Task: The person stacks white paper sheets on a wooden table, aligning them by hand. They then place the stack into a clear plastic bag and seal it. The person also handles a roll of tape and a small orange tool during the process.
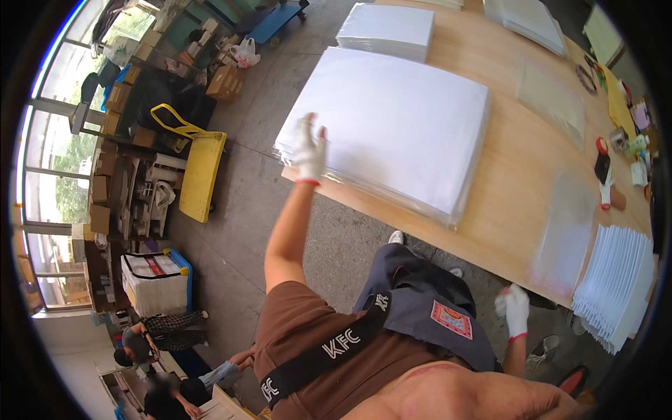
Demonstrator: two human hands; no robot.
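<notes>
My left hand [309,152], in a white glove with a red cuff, is over the near left edge of a wide stack of white sheets [399,115]. Its fingers are stretched and apart, and nothing is in them. Whether it touches the top sheet I cannot tell. Clear plastic film shows along the stack's near edge. My right hand [514,310], gloved the same way, hangs beside the table's front edge, below its top. Those fingers look loosely bent and apart, with no object visible in them.
The wooden table [500,189] also bears a smaller white stack [386,29], clear plastic sheets [560,227], a pile of folded white pieces [614,280] and a tape dispenser [603,168]. A yellow trolley [199,175] stands left on the floor. Other people [143,339] work at the lower left.
</notes>
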